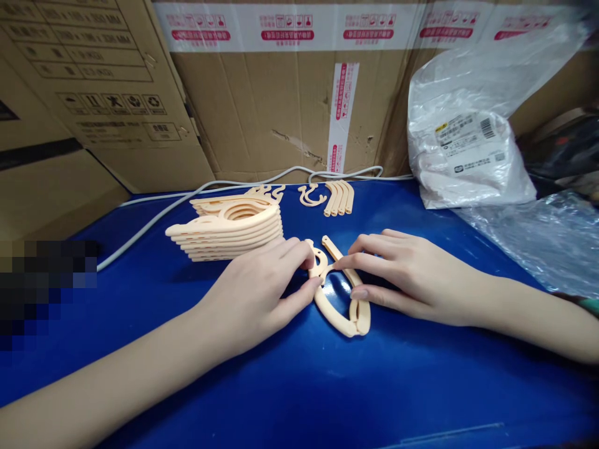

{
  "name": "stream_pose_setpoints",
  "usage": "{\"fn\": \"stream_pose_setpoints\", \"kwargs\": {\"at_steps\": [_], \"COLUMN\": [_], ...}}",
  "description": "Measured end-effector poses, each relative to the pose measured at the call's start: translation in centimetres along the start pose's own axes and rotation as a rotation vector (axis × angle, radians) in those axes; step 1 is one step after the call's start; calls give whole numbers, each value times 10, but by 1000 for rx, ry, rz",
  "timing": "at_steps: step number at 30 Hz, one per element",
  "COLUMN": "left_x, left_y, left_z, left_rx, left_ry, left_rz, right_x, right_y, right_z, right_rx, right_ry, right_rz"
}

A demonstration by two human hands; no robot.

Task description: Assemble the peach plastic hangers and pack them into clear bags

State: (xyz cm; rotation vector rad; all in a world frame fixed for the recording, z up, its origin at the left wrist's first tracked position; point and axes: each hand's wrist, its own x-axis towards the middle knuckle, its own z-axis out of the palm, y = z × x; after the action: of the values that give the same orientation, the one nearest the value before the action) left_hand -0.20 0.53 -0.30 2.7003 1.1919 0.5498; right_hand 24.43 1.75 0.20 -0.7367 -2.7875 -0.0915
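A cream plastic folding hanger (pixel 330 313) lies partly folded on the blue table, its arms meeting at the end nearest me. My left hand (pixel 266 284) pinches its left side near the round centre piece, with thumb and index finger closed on it. From the right, my right hand (pixel 412 274) grips the hanger, fingertips at the small curved hook and thumb at the straight arm. Some of the hook is hidden by my fingers. Just beyond my left hand stands a neat stack of matching hangers (pixel 224 234).
Loose hooks (pixel 312 197) and several short curved pieces (pixel 344 198) lie at the back of the blue table (pixel 299 399). A white cable (pixel 156 226) runs behind them along the cardboard boxes (pixel 262 112). A labelled plastic bag (pixel 468 156) sits back right, with clear plastic film (pixel 543 237) nearby.
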Motion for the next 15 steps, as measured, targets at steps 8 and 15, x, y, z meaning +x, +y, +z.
{"fn": "stream_pose_setpoints", "kwargs": {"at_steps": [8,15], "left_x": [0,-2], "left_y": [-1,0], "left_z": [2,1], "left_rx": [-6,-42], "left_ry": [57,48], "left_rz": [-78,-106], "right_x": [-2,-1], "right_y": [-7,-7], "right_z": [-2,1], "right_rx": [42,-14], "right_ry": [11,48], "right_rz": [-93,-49]}}
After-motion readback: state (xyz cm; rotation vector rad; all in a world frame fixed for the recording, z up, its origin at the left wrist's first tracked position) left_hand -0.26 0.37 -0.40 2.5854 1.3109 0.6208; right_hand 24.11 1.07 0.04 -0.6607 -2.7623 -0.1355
